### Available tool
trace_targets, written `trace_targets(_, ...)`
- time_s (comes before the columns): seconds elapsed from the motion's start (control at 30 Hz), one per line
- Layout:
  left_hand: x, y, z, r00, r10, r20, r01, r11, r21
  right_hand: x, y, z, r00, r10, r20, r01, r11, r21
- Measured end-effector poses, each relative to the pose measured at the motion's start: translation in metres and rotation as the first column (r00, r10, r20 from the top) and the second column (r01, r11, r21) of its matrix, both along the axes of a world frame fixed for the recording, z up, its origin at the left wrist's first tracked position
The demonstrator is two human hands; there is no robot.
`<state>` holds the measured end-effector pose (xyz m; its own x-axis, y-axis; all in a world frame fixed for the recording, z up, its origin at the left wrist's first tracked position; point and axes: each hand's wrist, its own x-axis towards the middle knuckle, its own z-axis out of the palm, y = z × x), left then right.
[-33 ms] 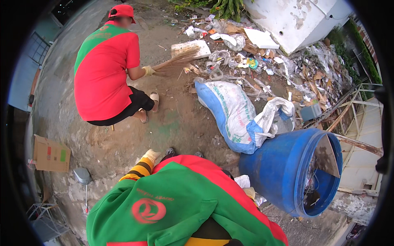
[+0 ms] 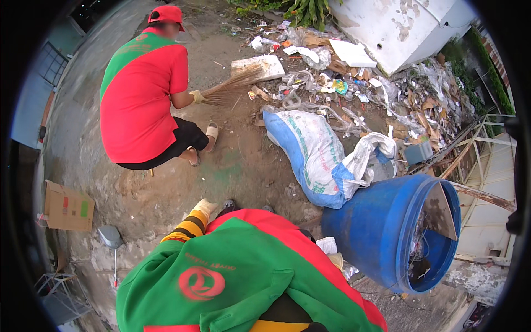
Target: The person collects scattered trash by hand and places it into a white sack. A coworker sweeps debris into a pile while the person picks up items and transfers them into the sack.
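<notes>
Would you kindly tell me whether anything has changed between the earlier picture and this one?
Nothing has visibly changed. The co-worker in the red shirt crouches as before with the straw broom at the litter; the left hand in its pale glove and the right hand sit where they were, beside the blue barrel and the white sack.

Barrel (image 2: 387,243) at right, tipped on its side, mouth facing right, with a board (image 2: 441,213) leaning in the mouth; sack (image 2: 312,155) lies just behind it, touching. Litter pile (image 2: 354,83) behind the sack. Co-worker (image 2: 144,99) crouches far left with broom (image 2: 232,87) reaching right toward the litter; cardboard box (image 2: 67,207) at left edge.
</notes>
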<state>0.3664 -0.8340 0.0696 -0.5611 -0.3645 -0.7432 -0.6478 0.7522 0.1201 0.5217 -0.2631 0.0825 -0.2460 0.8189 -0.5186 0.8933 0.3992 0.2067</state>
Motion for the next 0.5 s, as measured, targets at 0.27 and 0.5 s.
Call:
trace_targets(0.27, -0.048, 0.028, 0.028, 0.989, -0.121, -0.089, 0.127, 0.990, 0.066, -0.044, -0.062, 0.071, 0.985, 0.134, -0.112, -0.114, 0.979, 0.171)
trace_targets(0.5, -0.050, 0.028, 0.036, 0.990, -0.142, -0.014, 0.142, 0.990, 0.008, -0.033, -0.091, 0.062, 0.925, 0.259, -0.278, -0.217, 0.961, 0.172)
